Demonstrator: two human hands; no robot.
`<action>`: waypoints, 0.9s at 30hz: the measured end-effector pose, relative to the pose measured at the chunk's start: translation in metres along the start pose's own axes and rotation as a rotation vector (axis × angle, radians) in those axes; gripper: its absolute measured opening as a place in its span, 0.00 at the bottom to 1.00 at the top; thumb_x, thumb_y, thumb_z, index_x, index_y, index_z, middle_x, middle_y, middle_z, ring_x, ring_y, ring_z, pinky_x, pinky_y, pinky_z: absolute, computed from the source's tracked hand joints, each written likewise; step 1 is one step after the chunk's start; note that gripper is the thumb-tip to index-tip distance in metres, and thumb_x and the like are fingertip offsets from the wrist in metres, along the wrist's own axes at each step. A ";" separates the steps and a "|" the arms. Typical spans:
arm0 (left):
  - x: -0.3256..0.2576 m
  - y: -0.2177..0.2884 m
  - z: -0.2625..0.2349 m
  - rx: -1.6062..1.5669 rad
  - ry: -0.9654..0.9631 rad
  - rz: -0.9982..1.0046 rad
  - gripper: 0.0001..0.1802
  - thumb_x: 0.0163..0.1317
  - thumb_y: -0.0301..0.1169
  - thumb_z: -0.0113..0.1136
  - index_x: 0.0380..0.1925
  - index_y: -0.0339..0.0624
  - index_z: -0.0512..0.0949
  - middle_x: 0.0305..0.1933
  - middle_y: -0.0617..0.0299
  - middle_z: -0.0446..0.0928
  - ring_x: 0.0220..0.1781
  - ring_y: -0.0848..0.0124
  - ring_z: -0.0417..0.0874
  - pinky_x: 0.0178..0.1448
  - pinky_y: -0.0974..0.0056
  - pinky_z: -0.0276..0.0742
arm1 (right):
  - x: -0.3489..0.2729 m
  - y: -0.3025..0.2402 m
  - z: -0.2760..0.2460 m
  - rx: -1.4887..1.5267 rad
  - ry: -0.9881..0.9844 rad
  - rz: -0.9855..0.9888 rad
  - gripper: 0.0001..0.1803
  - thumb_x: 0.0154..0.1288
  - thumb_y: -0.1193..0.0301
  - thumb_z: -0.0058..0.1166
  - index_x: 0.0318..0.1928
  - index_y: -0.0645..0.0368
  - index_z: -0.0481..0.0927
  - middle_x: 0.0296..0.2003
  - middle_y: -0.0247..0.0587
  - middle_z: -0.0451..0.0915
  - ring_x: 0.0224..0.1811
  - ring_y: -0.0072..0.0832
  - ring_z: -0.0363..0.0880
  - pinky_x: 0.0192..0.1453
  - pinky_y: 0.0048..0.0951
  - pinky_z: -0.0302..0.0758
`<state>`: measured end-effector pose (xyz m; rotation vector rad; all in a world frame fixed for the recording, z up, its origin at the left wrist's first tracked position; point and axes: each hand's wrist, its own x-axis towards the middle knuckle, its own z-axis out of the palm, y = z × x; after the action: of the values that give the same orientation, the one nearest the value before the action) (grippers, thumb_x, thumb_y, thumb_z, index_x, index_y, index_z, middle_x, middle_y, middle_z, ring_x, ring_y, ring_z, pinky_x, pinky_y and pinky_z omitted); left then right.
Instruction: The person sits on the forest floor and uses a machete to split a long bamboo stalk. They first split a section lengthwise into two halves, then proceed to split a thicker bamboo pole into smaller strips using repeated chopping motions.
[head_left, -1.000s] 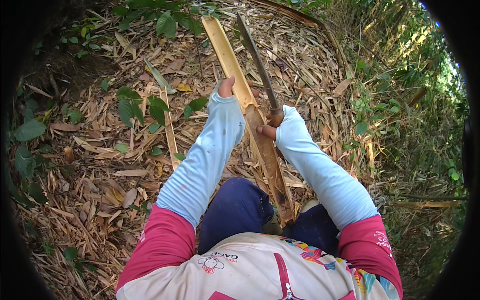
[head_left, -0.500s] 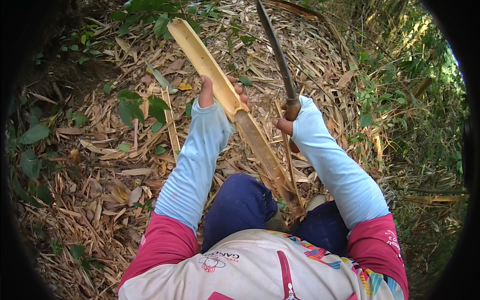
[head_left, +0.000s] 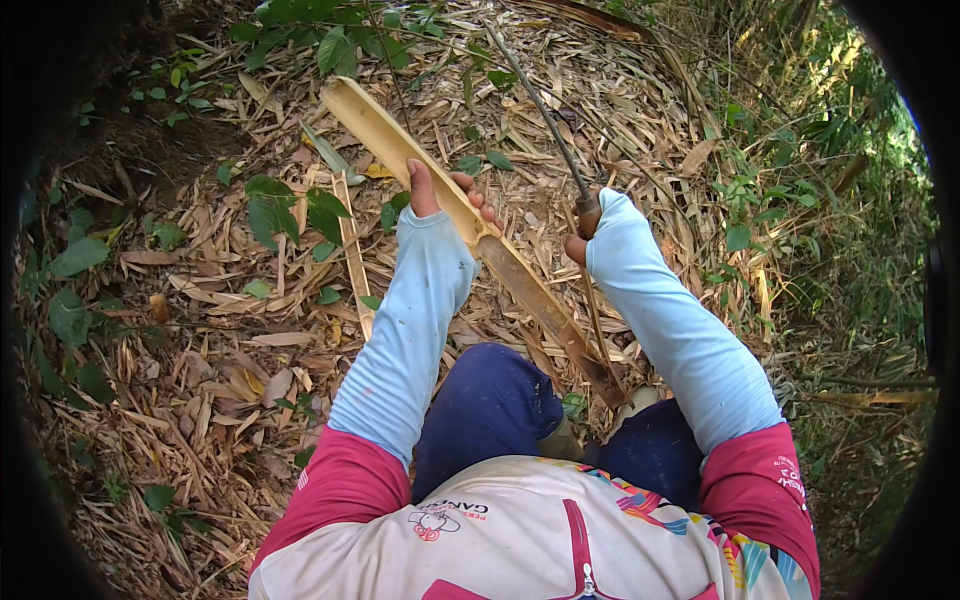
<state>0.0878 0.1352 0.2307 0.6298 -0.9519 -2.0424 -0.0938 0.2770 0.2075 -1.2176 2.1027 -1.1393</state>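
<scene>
My left hand (head_left: 426, 195) is wrapped round a split bamboo length (head_left: 545, 305), thumb on its near side and fingertips over the far edge. The bamboo is a hollow half, pale at the upper end and brown below its node, slanting down to between my feet. In my right hand (head_left: 578, 248) is the wooden handle of a machete (head_left: 545, 112), its dark blade pointing up and away, seen nearly edge-on. A thin bamboo strip (head_left: 594, 312) runs from beside my right hand down to the bamboo's lower end; whether my fingers touch it is hidden.
Dry bamboo leaves (head_left: 230, 340) cover the ground. Another narrow bamboo strip (head_left: 354, 255) lies left of the held piece. Green leafy plants (head_left: 275, 215) grow at the left and top, and denser undergrowth (head_left: 840, 270) stands at the right. My knees (head_left: 490, 395) are close below the bamboo.
The bamboo's upper end has dropped nearer to me and its lower end has shifted right. My left hand moved slightly down and right. The machete blade has tilted left and turned more edge-on.
</scene>
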 end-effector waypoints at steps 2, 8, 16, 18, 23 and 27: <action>-0.004 0.000 0.002 0.024 0.075 0.024 0.38 0.59 0.74 0.50 0.34 0.45 0.68 0.26 0.62 0.69 0.27 0.64 0.75 0.37 0.51 0.79 | 0.003 0.001 -0.002 -0.012 0.004 0.012 0.15 0.49 0.73 0.67 0.35 0.59 0.75 0.23 0.33 0.71 0.27 0.24 0.68 0.35 0.31 0.72; -0.014 -0.006 0.003 0.016 0.241 0.133 0.36 0.61 0.70 0.52 0.32 0.44 0.67 0.23 0.61 0.69 0.21 0.63 0.75 0.30 0.52 0.79 | 0.008 0.009 -0.005 -0.108 0.058 0.014 0.18 0.51 0.71 0.68 0.42 0.59 0.76 0.25 0.39 0.77 0.28 0.29 0.72 0.37 0.33 0.74; -0.021 -0.007 0.001 -0.041 0.341 0.173 0.37 0.59 0.69 0.57 0.33 0.43 0.66 0.24 0.60 0.69 0.20 0.64 0.72 0.30 0.53 0.77 | 0.013 0.006 -0.017 -0.096 0.066 0.068 0.15 0.53 0.72 0.68 0.38 0.60 0.76 0.27 0.43 0.80 0.29 0.32 0.76 0.37 0.36 0.75; -0.015 -0.013 -0.001 -0.025 0.310 0.171 0.36 0.61 0.68 0.56 0.34 0.42 0.67 0.26 0.59 0.70 0.23 0.64 0.74 0.33 0.53 0.78 | 0.009 0.000 -0.009 -0.114 0.073 0.049 0.17 0.52 0.69 0.70 0.38 0.60 0.76 0.27 0.43 0.80 0.29 0.33 0.77 0.38 0.36 0.76; -0.009 -0.028 0.025 0.075 0.170 0.277 0.34 0.63 0.62 0.60 0.37 0.38 0.69 0.28 0.58 0.72 0.28 0.62 0.77 0.38 0.52 0.81 | 0.017 0.001 0.010 -0.173 -0.007 0.073 0.21 0.51 0.65 0.74 0.39 0.61 0.77 0.26 0.44 0.80 0.29 0.35 0.78 0.38 0.36 0.76; 0.000 -0.034 0.040 0.064 0.179 0.403 0.31 0.64 0.58 0.62 0.37 0.36 0.70 0.29 0.56 0.74 0.29 0.62 0.80 0.38 0.56 0.82 | 0.022 0.007 0.014 -0.032 0.008 0.055 0.21 0.52 0.66 0.75 0.37 0.63 0.77 0.24 0.40 0.80 0.28 0.33 0.78 0.39 0.34 0.77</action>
<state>0.0452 0.1654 0.2278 0.5885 -0.9540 -1.5791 -0.0983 0.2537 0.1940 -1.1641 2.1539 -1.0923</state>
